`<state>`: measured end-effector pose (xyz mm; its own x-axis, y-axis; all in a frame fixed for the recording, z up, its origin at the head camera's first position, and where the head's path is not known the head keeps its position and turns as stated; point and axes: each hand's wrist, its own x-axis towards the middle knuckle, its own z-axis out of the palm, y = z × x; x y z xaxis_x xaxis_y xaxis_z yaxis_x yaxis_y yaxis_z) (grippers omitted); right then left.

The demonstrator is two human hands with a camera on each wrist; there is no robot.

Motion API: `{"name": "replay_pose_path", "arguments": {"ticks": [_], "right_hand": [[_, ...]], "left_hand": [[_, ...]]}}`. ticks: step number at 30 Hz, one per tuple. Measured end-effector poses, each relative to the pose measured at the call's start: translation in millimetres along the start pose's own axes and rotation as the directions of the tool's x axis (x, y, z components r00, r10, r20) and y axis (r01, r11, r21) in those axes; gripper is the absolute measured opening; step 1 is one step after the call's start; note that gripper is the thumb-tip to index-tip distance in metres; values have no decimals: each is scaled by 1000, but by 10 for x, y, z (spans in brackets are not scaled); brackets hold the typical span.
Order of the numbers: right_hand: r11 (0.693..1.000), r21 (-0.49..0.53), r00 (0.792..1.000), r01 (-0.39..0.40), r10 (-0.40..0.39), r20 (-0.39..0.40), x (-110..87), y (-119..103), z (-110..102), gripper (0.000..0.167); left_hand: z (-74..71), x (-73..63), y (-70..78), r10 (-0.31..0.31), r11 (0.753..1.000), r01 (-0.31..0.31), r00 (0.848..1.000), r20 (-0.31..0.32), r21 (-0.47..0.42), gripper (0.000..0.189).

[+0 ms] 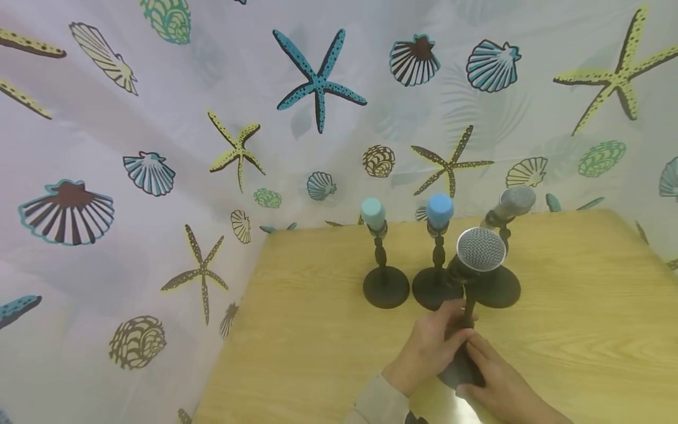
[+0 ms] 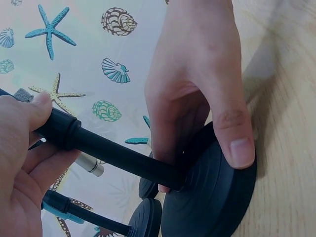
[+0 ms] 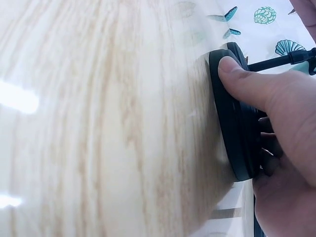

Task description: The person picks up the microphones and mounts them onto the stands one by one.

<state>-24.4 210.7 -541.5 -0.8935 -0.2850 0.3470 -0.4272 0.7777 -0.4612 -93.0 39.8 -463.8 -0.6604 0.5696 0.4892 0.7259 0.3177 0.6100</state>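
Observation:
A microphone (image 1: 481,250) with a silver mesh head sits on a black desk stand (image 1: 459,371), close to the person in the head view. My left hand (image 1: 424,350) grips the stand's pole; the left wrist view shows its thumb and fingers around a thick black collar (image 2: 61,129). My right hand (image 1: 500,380) holds the round base (image 2: 212,197) by its edge. In the right wrist view its thumb (image 3: 231,66) presses the rim while the other fingers are partly hidden behind the base, close over the wooden table.
Behind stand three more microphones on round black bases: one teal-capped (image 1: 374,214), one blue-capped (image 1: 440,211), one with a grey mesh head (image 1: 517,201). A curtain (image 1: 175,118) printed with shells and starfish borders the wooden table (image 1: 307,330) at the back and left.

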Motion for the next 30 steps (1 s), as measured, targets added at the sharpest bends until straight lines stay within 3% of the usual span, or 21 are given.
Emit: {"name": "replay_pose_path", "arguments": {"ticks": [6,8,14,22,30], "right_hand": [[999,7,998,-42,42,43,22,-15,-26,87],[999,6,998,-44,43,45,20,-13,-29,88],[999,1,999,-38,38,39,17,-8,-13,88],[999,-31,1000,12,-13,-19,7,25,15,89],[1000,-23,1000,15,-15,-10,13,26,17,89]], "left_hand": [[13,3,-7,75,994,-71,996,-47,82,25],[15,1,-8,82,995,-78,995,-50,69,27],[19,-7,3,34,999,-34,999,-28,3,35],[2,-1,11,56,997,-52,997,-54,64,24],[17,-22,20,-6,1000,6,999,-53,-5,34]]}}
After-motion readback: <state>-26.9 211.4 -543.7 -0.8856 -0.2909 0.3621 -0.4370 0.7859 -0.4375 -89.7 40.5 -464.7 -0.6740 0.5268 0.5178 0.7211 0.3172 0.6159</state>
